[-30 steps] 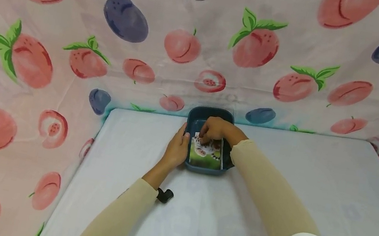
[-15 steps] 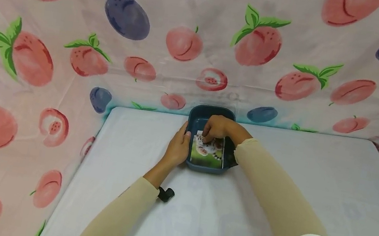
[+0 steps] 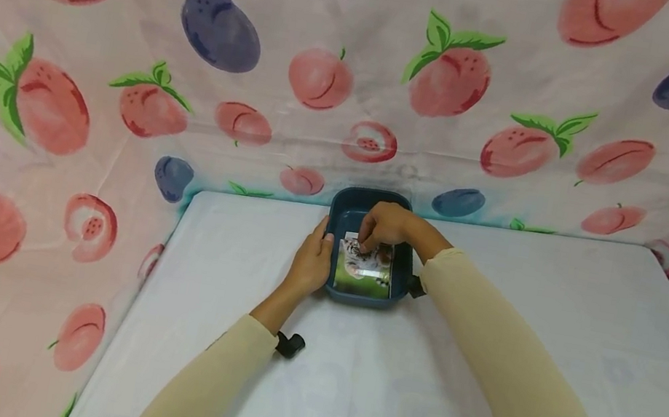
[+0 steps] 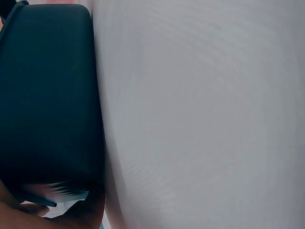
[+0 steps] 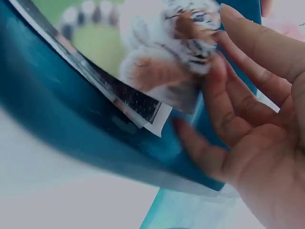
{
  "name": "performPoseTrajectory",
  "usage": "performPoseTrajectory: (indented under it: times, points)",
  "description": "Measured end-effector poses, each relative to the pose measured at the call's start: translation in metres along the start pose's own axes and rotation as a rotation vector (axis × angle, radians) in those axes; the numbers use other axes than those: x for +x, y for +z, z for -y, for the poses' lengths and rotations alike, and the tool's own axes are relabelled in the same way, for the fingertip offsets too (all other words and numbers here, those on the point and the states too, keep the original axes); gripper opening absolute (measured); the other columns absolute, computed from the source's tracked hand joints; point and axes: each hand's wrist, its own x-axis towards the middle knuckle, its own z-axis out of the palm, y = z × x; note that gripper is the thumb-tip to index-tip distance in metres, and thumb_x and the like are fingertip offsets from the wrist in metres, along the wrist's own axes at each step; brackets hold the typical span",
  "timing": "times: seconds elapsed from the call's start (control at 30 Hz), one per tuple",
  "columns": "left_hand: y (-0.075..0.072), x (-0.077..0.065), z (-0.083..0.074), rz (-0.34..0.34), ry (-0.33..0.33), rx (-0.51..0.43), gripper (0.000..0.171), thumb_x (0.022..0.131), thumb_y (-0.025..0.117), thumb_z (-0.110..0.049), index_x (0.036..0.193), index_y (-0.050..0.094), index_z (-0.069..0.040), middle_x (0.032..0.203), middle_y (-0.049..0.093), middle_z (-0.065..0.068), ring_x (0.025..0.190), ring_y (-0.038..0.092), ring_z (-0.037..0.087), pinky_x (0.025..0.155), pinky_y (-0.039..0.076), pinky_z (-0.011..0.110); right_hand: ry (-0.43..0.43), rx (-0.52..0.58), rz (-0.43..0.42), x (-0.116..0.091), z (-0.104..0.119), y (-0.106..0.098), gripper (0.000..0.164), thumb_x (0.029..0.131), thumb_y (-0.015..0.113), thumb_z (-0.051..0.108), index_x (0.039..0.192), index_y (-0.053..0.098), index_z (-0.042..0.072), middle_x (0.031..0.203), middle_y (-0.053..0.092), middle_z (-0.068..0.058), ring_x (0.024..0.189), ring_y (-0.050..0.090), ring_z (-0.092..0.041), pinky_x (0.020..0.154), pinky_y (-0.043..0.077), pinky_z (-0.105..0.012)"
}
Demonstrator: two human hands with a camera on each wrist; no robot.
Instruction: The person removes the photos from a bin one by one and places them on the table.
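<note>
Tiger card (image 5: 157, 57) lies uppermost inside the blue bin (image 3: 361, 301), over further cards (image 5: 138, 102), with its far edge pinched between the thumb and fingers of the right hand (image 3: 386, 223); this edge grip presumably gives control of the single card apart from those beneath. The left hand (image 3: 310, 263) holds the bin's left side, thumb at the rim and fingers along the outer wall, probably to keep the bin from sliding on the white table (image 3: 491, 301) while the other hand works inside.
</note>
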Motion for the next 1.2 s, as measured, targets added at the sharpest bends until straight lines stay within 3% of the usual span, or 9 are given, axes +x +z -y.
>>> performPoseTrajectory:
  times: [0.1,0.2,0.4,0.5,0.63,0.8,1.0,1.2]
  points:
    - [-0.001,-0.001,0.000,-0.003,0.009,0.001,0.054,0.113,0.031,-0.029,0.164,0.022,-0.015,0.165,0.033,0.015,0.154,0.028,0.033,0.126,0.023,0.052,-0.008,0.061,0.017,-0.003,-0.001,0.001,0.017,0.093,0.076,0.013,0.109,0.075,0.009,0.099,0.075,-0.006,0.076,0.072,-0.027,0.079,0.061,-0.042]
    - [-0.001,-0.001,0.000,-0.006,0.015,-0.002,0.054,0.113,0.032,-0.029,0.164,0.023,-0.014,0.165,0.034,0.017,0.154,0.029,0.034,0.126,0.023,0.052,-0.034,0.088,0.043,-0.006,-0.003,0.002,0.030,0.094,0.074,0.010,0.124,0.071,0.007,0.106,0.076,-0.007,0.070,0.068,-0.022,0.071,0.060,-0.036]
    - [0.000,0.000,-0.001,-0.004,0.021,-0.007,0.054,0.113,0.032,-0.028,0.164,0.023,-0.012,0.164,0.034,0.018,0.153,0.030,0.034,0.126,0.024,0.052,-0.098,0.009,0.035,-0.016,-0.009,0.004,0.048,0.098,0.069,0.012,0.145,0.059,0.011,0.117,0.072,-0.011,0.068,0.064,-0.016,0.065,0.057,-0.030]
    - [0.001,0.000,0.000,-0.002,0.027,0.001,0.054,0.113,0.031,-0.028,0.164,0.022,-0.012,0.165,0.034,0.018,0.154,0.030,0.035,0.126,0.024,0.052,-0.124,0.022,-0.033,-0.024,-0.013,0.005,0.048,0.099,0.068,0.014,0.146,0.058,0.016,0.122,0.069,-0.014,0.069,0.065,-0.016,0.064,0.058,-0.031]
    - [0.000,0.000,0.000,-0.007,0.033,0.008,0.054,0.113,0.032,-0.028,0.164,0.023,-0.011,0.165,0.034,0.018,0.154,0.030,0.035,0.126,0.024,0.051,-0.146,0.151,-0.191,-0.037,-0.023,-0.001,0.040,0.098,0.070,0.016,0.137,0.059,0.018,0.115,0.068,-0.016,0.073,0.066,-0.021,0.067,0.060,-0.037]
    - [0.001,0.000,0.000,-0.019,0.037,0.014,0.053,0.113,0.032,-0.027,0.163,0.023,-0.010,0.164,0.035,0.019,0.153,0.030,0.035,0.126,0.024,0.051,-0.120,0.292,-0.362,-0.065,-0.045,-0.018,0.035,0.097,0.072,0.020,0.131,0.066,0.022,0.110,0.066,-0.010,0.085,0.063,-0.024,0.073,0.059,-0.044]
    - [0.001,0.000,-0.001,-0.034,0.034,0.023,0.053,0.113,0.033,-0.027,0.163,0.024,-0.010,0.163,0.037,0.019,0.153,0.031,0.035,0.125,0.025,0.052,-0.079,0.383,-0.413,-0.091,-0.080,-0.032,0.038,0.097,0.072,0.022,0.135,0.067,0.020,0.121,0.063,-0.011,0.095,0.059,-0.026,0.071,0.060,-0.037]
    - [0.002,0.000,-0.001,-0.034,0.035,0.029,0.053,0.113,0.032,-0.027,0.163,0.024,-0.011,0.162,0.037,0.019,0.153,0.032,0.035,0.125,0.025,0.052,0.014,0.424,-0.450,-0.106,-0.115,-0.033,0.045,0.095,0.074,0.035,0.133,0.064,0.015,0.129,0.059,-0.012,0.101,0.064,-0.027,0.077,0.061,-0.037]
